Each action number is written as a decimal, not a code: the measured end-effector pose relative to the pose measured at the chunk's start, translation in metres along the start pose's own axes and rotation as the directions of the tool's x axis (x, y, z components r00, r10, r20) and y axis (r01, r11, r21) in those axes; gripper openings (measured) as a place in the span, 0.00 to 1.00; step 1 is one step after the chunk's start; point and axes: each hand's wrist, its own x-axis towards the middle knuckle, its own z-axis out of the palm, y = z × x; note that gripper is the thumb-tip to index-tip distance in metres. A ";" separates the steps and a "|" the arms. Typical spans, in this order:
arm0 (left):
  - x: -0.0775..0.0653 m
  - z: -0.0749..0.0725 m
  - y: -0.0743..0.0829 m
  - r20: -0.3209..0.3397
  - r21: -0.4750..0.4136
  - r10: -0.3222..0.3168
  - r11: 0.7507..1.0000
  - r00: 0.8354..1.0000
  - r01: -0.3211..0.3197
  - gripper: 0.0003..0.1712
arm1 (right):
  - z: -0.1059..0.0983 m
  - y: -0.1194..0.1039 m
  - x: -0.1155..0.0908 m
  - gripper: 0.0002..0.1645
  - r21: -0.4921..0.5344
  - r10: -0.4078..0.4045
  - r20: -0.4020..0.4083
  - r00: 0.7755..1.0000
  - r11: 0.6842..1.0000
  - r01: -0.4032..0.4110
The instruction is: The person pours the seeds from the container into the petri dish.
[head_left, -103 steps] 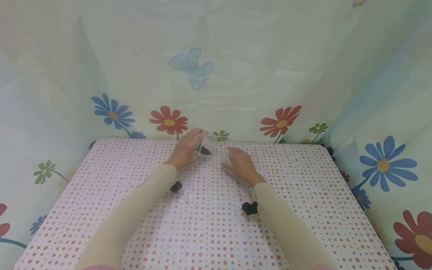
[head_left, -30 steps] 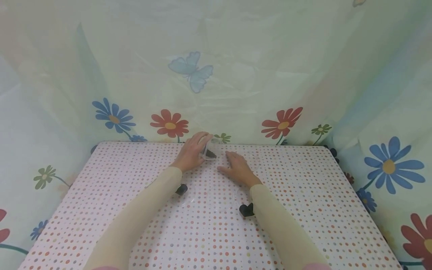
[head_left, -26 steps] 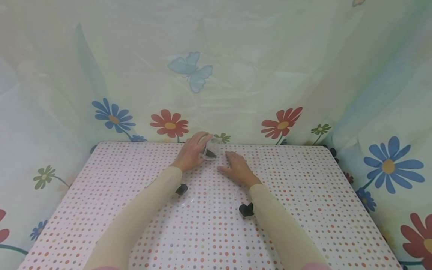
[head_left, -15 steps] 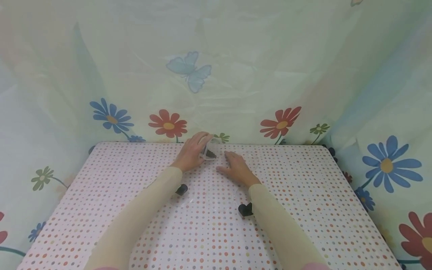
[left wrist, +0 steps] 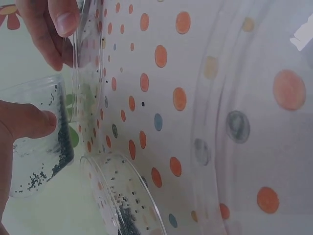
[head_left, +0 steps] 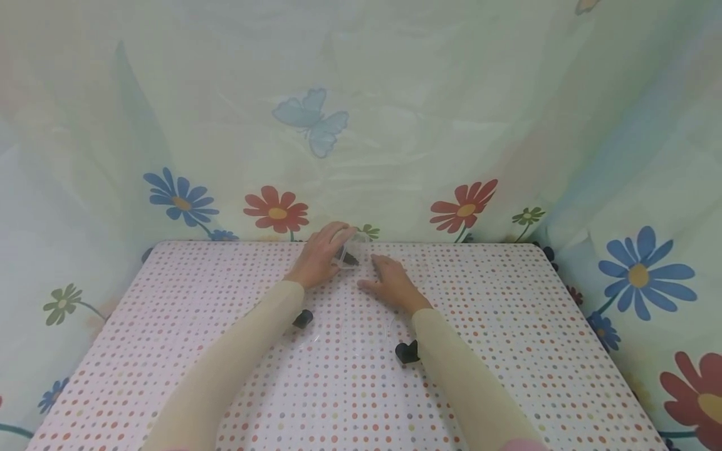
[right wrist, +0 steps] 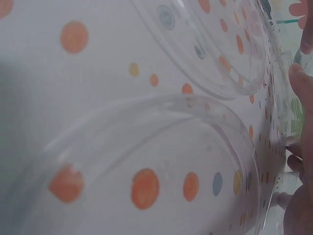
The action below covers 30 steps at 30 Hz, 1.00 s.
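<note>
My left hand grips a clear plastic cup near the table's back edge. The cup is tipped on its side, mouth toward the right hand. Small black grains lie along its lower wall, and more cling inside. My right hand is just right of the cup, thumb and fingers at the rim of a clear shallow dish, which they appear to hold. Another clear dish, with a heap of black grains, sits close to the cup. The right hand's far fingers are partly hidden.
More clear round dishes stand nearer the body, including one large dish and another beside it. Stray grains dot the spotted tabletop. A flower-printed curtain rises behind. Black pieces sit by both sleeves.
Over the last second both hands have stayed nearly still. Compared with 3.4 seconds ago, the left hand and cup are slightly nearer the right hand. The head view has shifted slightly.
</note>
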 end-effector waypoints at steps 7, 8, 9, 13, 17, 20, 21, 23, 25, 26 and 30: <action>0.000 0.000 0.000 -0.020 -0.011 0.031 0.999 0.999 -0.031 0.49 | 0.001 0.000 0.000 0.51 -0.004 -0.005 0.001 1.000 1.000 0.005; 0.001 -0.001 0.000 -0.022 -0.012 0.037 0.999 0.999 -0.037 0.48 | 0.001 0.000 0.000 0.51 -0.008 -0.004 -0.001 1.000 1.000 0.004; 0.001 -0.001 0.000 -0.023 -0.013 0.044 0.999 0.999 -0.044 0.48 | 0.001 0.000 0.000 0.51 -0.012 -0.004 -0.001 1.000 1.000 0.004; 0.002 -0.002 0.001 -0.011 -0.005 0.067 0.998 0.998 -0.067 0.48 | 0.000 0.000 0.000 0.50 -0.020 -0.004 0.000 1.000 1.000 0.004; 0.002 -0.005 0.002 0.005 0.018 0.086 0.996 0.996 -0.087 0.47 | -0.001 -0.001 0.000 0.50 -0.019 -0.002 0.008 1.000 1.000 0.003; 0.002 -0.007 0.003 0.016 0.045 0.104 0.993 0.994 -0.105 0.47 | -0.001 -0.001 0.000 0.50 -0.020 -0.003 0.011 1.000 1.000 0.004; 0.002 -0.007 0.003 0.019 0.053 0.110 0.992 0.994 -0.111 0.47 | -0.002 -0.001 0.000 0.50 -0.020 -0.005 0.012 1.000 1.000 0.005; 0.002 -0.008 0.004 0.021 0.068 0.122 0.990 0.992 -0.124 0.48 | -0.002 -0.002 0.000 0.50 -0.018 -0.005 0.015 1.000 1.000 0.006; 0.002 -0.009 0.004 0.025 0.080 0.133 0.988 0.991 -0.135 0.49 | -0.003 -0.002 0.000 0.50 -0.019 -0.003 0.018 1.000 1.000 0.003; 0.002 -0.009 0.004 0.028 0.086 0.139 0.986 0.990 -0.141 0.49 | -0.003 -0.002 0.000 0.50 -0.018 -0.003 0.021 1.000 1.000 0.004; 0.001 -0.009 0.005 0.041 0.102 0.153 0.982 0.987 -0.157 0.48 | -0.003 -0.003 -0.001 0.50 -0.014 -0.007 0.029 1.000 1.000 0.007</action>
